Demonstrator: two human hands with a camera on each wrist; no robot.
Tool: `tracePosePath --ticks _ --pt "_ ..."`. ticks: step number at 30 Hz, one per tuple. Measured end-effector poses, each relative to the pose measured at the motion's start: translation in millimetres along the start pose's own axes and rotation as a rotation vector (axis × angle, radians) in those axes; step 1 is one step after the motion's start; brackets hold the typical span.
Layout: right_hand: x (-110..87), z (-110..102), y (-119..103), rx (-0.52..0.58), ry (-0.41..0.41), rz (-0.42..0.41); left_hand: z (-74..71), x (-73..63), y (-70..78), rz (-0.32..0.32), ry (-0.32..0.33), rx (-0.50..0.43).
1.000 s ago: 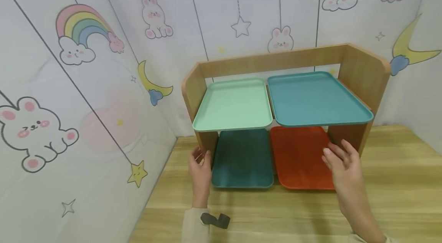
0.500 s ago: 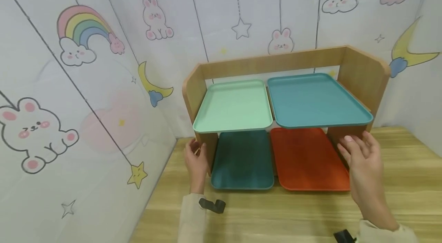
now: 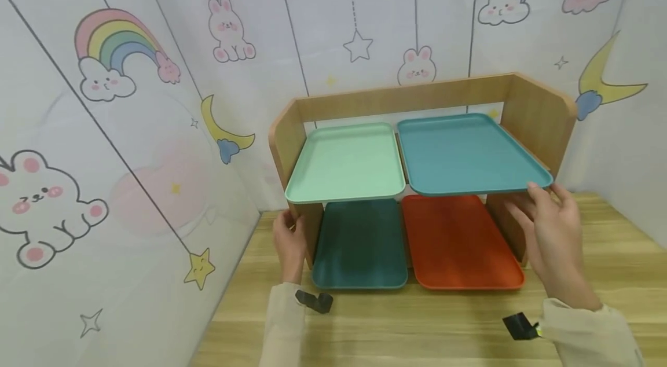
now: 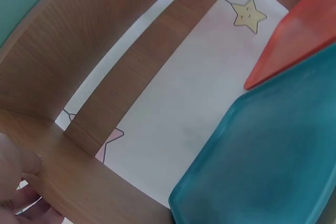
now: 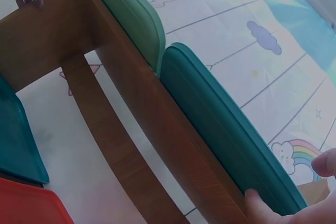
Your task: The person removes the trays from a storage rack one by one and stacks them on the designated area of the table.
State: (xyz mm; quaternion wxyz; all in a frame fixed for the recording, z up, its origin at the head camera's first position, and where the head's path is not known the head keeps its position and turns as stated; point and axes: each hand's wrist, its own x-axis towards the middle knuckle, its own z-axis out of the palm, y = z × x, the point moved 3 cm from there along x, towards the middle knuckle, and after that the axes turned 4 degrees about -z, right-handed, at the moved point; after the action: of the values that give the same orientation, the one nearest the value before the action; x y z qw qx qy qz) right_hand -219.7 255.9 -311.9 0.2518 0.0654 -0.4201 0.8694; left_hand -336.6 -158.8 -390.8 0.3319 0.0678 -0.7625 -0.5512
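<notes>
A two-tier wooden shelf stands on the table. Its upper tier carries a mint-green tray and a blue tray; a dark teal tray and a red tray lie below. At the left side panel, my left hand grips the front edge, thumb inside and fingers outside, as the left wrist view shows. My right hand is at the blue tray's front right corner. Its thumb touches near that tray's rim, with another finger spread apart beside the right side panel.
A wood-grain tabletop extends in front of the shelf and to both sides. Behind and left are white walls printed with rabbits, rainbows, moons and stars. Black straps show at the wrists.
My right hand has moved right from over the red tray, then up to the blue tray's corner. My left hand has risen slightly along the left panel. The trays appear unmoved.
</notes>
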Motion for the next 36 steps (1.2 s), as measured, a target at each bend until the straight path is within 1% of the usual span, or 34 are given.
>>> tracePosePath --ticks 6,9,14,21,27,32,36 --pt "7.4 4 -1 0.074 -0.028 -0.018 -2.1 4.1 -1.4 0.015 -0.006 0.012" --pt "10.0 4 -1 0.099 -0.001 -0.013 -1.3 5.6 -1.5 0.021 -0.017 0.019" --pt "11.5 2 -1 0.081 0.044 -0.005 0.4 6.9 -2.3 0.036 -0.025 0.027" --pt "12.4 1 -2 0.076 0.041 -0.022 0.9 6.5 -1.5 0.067 -0.039 0.02" --pt "11.7 1 -1 0.1 0.07 -0.025 -0.4 6.3 -4.4 0.045 -0.045 0.035" --pt "9.8 1 0 0.165 0.103 -0.037 -2.8 5.9 -4.7 0.031 -0.054 0.043" --pt "6.9 0 -1 0.213 0.101 -0.054 -4.0 6.1 -3.7 0.027 -0.058 0.047"
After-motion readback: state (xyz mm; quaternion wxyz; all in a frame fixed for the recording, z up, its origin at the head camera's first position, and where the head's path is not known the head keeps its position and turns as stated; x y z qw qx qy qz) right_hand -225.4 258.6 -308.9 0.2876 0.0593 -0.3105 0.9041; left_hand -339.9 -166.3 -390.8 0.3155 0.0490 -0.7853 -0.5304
